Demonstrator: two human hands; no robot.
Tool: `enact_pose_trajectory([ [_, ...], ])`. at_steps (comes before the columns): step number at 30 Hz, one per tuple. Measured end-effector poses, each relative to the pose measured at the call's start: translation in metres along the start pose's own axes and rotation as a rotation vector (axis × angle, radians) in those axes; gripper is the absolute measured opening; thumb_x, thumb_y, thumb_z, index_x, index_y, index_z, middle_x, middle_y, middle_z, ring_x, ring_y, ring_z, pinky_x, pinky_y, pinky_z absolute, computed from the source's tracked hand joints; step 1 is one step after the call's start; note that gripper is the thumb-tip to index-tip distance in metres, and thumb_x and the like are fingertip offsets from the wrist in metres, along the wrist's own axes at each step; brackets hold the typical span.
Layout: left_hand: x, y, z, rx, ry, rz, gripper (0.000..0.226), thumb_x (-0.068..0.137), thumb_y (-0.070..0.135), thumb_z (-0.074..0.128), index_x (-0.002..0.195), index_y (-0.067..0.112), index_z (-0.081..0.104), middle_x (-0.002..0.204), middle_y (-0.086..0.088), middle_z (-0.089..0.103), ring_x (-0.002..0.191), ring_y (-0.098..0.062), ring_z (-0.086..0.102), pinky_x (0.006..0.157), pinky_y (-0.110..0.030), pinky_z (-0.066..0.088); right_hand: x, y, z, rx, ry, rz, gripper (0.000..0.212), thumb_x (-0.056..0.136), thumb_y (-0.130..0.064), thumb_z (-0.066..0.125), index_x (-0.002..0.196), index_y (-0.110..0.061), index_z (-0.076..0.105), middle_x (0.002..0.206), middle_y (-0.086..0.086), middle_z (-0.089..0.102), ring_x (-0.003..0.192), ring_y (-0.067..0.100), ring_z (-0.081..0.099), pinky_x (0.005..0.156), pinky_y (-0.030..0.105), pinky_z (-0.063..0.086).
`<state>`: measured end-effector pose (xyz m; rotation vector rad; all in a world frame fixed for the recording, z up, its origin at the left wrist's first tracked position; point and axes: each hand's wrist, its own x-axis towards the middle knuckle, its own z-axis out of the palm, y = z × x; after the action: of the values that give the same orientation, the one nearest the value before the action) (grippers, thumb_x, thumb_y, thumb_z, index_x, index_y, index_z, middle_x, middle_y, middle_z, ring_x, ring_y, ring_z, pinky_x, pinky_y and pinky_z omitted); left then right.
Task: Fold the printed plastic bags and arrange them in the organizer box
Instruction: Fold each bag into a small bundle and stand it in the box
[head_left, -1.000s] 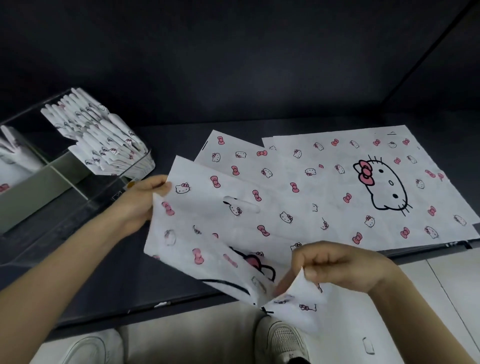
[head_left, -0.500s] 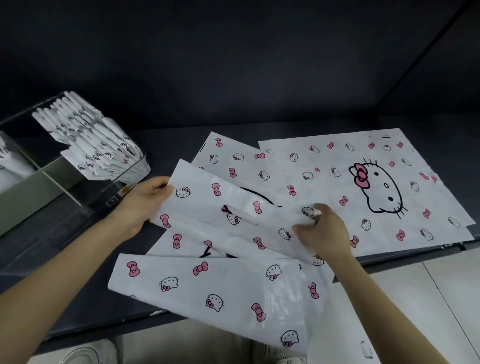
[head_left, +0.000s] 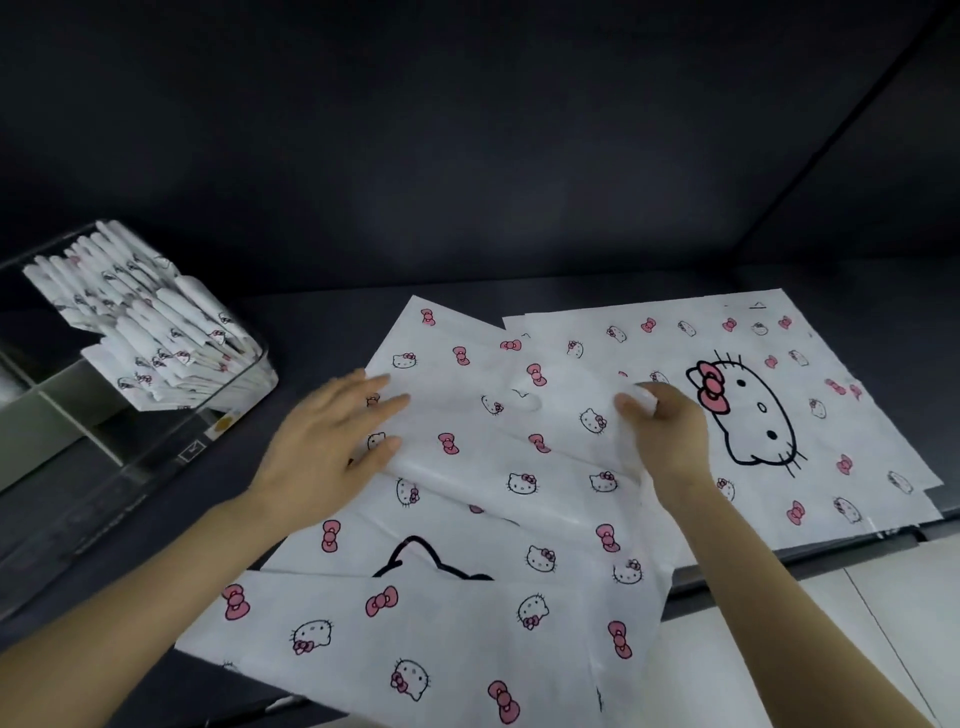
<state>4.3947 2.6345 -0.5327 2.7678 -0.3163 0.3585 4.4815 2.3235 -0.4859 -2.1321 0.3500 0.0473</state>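
Observation:
A white plastic bag printed with pink bows and cat faces lies spread in front of me, its near flap hanging over the shelf's front edge. My left hand rests flat on its left part, fingers straight. My right hand pinches a fold of the same bag at the upper right edge. More flat printed bags lie stacked underneath to the right, one showing a large cat face. The clear organizer box stands at the left, with several folded bags upright in its far compartment.
The dark shelf surface runs to a dark back wall. The shelf's front edge crosses at lower right, with pale floor tiles below. A grey divider splits the organizer box.
The bag has been laid flatter on the shelf. My left hand let go of the bag's edge and now lies flat on it; my right hand moved up and right along the fold.

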Motion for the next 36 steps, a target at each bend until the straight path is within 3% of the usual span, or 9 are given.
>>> enact_pose_trajectory([
  [2, 0.0, 0.0, 0.012, 0.0, -0.122, -0.013, 0.061, 0.1, 0.056, 0.021, 0.13, 0.019, 0.059, 0.14, -0.006, 0.052, 0.133, -0.025, 0.041, 0.115, -0.025, 0.014, 0.014, -0.003, 0.008, -0.086, 0.007, -0.02, 0.023, 0.089, -0.016, 0.06, 0.109, -0.004, 0.066, 0.101, 0.008, 0.067, 0.099, 0.028, 0.059, 0.089, 0.04, 0.047],
  [4, -0.003, -0.003, 0.021, 0.014, -0.198, -0.03, 0.06, 0.1, 0.057, 0.017, 0.135, 0.023, 0.053, 0.146, -0.003, 0.044, 0.137, -0.024, 0.037, 0.116, -0.024, 0.009, 0.024, -0.001, 0.015, -0.175, 0.013, 0.0, 0.025, 0.09, -0.015, 0.057, 0.109, -0.001, 0.064, 0.103, 0.017, 0.066, 0.099, 0.034, 0.058, 0.087, 0.04, 0.046],
  [9, 0.001, -0.005, 0.025, 0.053, -0.186, -0.031, 0.058, 0.102, 0.052, 0.016, 0.138, 0.022, 0.051, 0.148, -0.006, 0.041, 0.139, -0.02, 0.029, 0.118, -0.031, 0.008, 0.035, 0.01, 0.024, -0.363, 0.064, 0.019, 0.008, 0.09, -0.014, 0.05, 0.092, -0.016, 0.057, 0.065, -0.003, 0.044, 0.078, 0.027, 0.044, 0.057, 0.027, 0.027],
  [13, 0.008, -0.006, 0.026, 0.031, -0.19, -0.007, 0.056, 0.102, 0.05, 0.016, 0.138, 0.023, 0.05, 0.149, -0.005, 0.039, 0.141, -0.019, 0.026, 0.117, -0.032, 0.009, 0.038, 0.012, 0.024, -0.402, 0.083, -0.007, 0.031, 0.091, -0.012, 0.047, 0.119, -0.012, 0.061, 0.093, 0.01, 0.063, 0.084, 0.029, 0.051, 0.068, 0.028, 0.033],
  [17, 0.009, -0.009, 0.031, 0.003, -0.216, -0.008, 0.058, 0.101, 0.055, 0.014, 0.143, 0.026, 0.041, 0.153, -0.002, 0.032, 0.144, -0.014, 0.017, 0.117, -0.032, 0.008, 0.04, 0.012, 0.023, -0.397, 0.078, -0.008, 0.034, 0.093, -0.013, 0.047, 0.125, -0.012, 0.058, 0.111, 0.012, 0.065, 0.1, 0.033, 0.057, 0.072, 0.027, 0.033],
  [22, 0.011, -0.01, 0.031, 0.031, -0.251, 0.007, 0.068, 0.095, 0.069, 0.013, 0.148, 0.029, 0.029, 0.157, 0.0, 0.019, 0.146, -0.012, 0.004, 0.117, -0.033, 0.002, 0.04, 0.012, 0.023, -0.383, 0.08, 0.006, 0.032, 0.093, -0.013, 0.048, 0.123, -0.011, 0.059, 0.107, 0.014, 0.066, 0.096, 0.034, 0.058, 0.072, 0.028, 0.035],
  [28, 0.015, -0.003, 0.031, 0.116, -0.291, -0.025, 0.07, 0.093, 0.072, 0.009, 0.148, 0.03, 0.022, 0.157, -0.003, 0.022, 0.146, -0.021, 0.014, 0.116, -0.035, 0.001, 0.046, 0.013, 0.025, -0.357, 0.108, 0.033, 0.031, 0.093, -0.015, 0.048, 0.121, -0.012, 0.06, 0.107, 0.014, 0.066, 0.099, 0.034, 0.058, 0.073, 0.029, 0.037],
  [32, 0.016, -0.002, 0.031, 0.144, -0.319, -0.034, 0.077, 0.087, 0.078, 0.0, 0.149, 0.035, 0.013, 0.159, 0.001, 0.01, 0.147, -0.018, 0.002, 0.117, -0.034, -0.005, 0.039, 0.008, 0.022, -0.402, 0.122, 0.047, 0.033, 0.094, -0.016, 0.046, 0.126, -0.011, 0.053, 0.096, 0.011, 0.062, 0.083, 0.031, 0.053, 0.068, 0.031, 0.037],
  [36, 0.018, -0.001, 0.029, 0.131, -0.336, -0.049, 0.085, 0.076, 0.086, -0.009, 0.147, 0.041, 0.003, 0.159, 0.007, -0.006, 0.146, -0.013, -0.013, 0.117, -0.033, -0.012, 0.004, 0.002, 0.034, -0.87, 0.376, -0.342, 0.044, 0.088, -0.017, 0.057, 0.131, -0.01, 0.052, 0.117, 0.02, 0.06, 0.096, 0.038, 0.06, 0.082, 0.043, 0.034],
])
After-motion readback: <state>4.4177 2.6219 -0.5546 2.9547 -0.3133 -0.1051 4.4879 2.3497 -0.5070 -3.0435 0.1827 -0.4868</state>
